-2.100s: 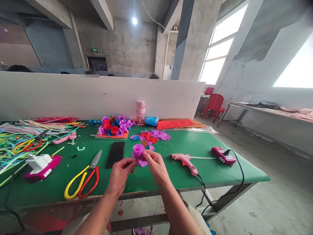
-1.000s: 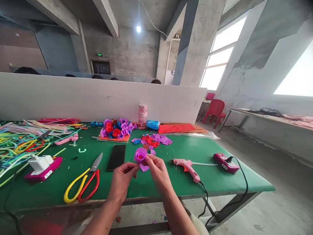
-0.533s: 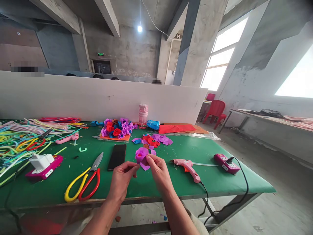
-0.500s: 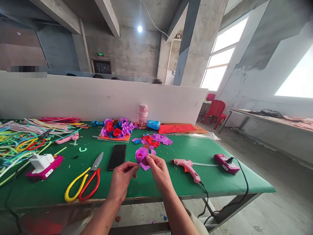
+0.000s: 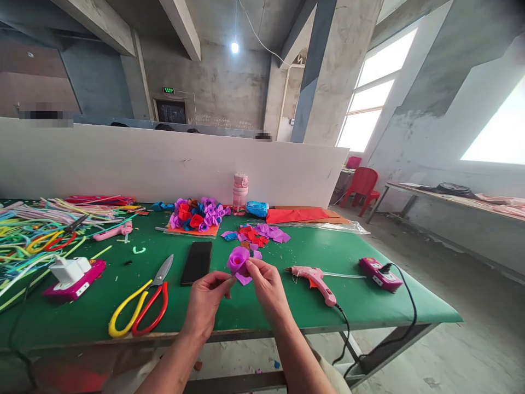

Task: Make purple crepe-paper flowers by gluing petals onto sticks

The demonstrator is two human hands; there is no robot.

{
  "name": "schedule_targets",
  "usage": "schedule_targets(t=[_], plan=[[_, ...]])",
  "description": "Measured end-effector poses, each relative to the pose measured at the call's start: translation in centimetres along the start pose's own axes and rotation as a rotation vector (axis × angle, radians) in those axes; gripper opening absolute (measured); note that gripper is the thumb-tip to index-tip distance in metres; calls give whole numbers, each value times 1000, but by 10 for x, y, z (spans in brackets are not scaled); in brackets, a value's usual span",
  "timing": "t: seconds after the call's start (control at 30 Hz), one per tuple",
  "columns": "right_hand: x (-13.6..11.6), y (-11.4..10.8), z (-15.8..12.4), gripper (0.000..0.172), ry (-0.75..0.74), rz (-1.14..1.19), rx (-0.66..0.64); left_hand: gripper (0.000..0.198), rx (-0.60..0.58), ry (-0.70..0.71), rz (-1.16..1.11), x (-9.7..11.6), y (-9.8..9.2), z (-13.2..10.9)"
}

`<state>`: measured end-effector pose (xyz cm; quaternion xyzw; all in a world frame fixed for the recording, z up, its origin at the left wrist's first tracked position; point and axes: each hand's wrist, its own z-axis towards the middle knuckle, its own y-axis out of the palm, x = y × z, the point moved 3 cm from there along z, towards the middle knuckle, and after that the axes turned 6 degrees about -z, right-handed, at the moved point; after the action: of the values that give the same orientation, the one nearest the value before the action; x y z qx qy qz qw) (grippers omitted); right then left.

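Head view: right hand [image 5: 268, 282] has thumb and forefinger clamped on the right edge of a purple flower [image 5: 238, 258], cup facing up, a reddish spot at its centre. Left hand [image 5: 204, 298]: thumb and forefinger together at the flower's lower left; cannot tell what, if anything, is pinched between them. Flower sits between the two hands, over the near half of the green table [image 5: 328, 241]. A purple scrap [image 5: 244, 280] shows just below it.

Beside the left hand, a black phone [image 5: 197, 262] lies flat. Farther left, scissors [image 5: 156, 282] with one yellow and one red handle, blades together and pointing away. Right of the right hand: pink glue gun [image 5: 315, 276], nozzle to the left, glue stick [image 5: 344, 275] out of its back; then a magenta power strip [image 5: 379, 274].

Beyond the flower: loose petals [image 5: 270, 234], purple, red and blue. Behind those, a heap of finished flowers [image 5: 197, 215] and a pink bottle [image 5: 240, 194], upright near a white board [image 5: 164, 161]. Colored stems [image 5: 53, 214] cover the table's far left.
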<state>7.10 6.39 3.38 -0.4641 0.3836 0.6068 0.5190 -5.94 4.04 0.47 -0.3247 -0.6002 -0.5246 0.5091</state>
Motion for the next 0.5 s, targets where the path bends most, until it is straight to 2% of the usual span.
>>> schedule_targets(t=[0.3,0.5], plan=[[1,-1,0,36,8,8,5,23,-36,-11,10,-6,-2,2],[5,-1,2,36,3,9,7,25,-52,-26,28,-1,1,-1]])
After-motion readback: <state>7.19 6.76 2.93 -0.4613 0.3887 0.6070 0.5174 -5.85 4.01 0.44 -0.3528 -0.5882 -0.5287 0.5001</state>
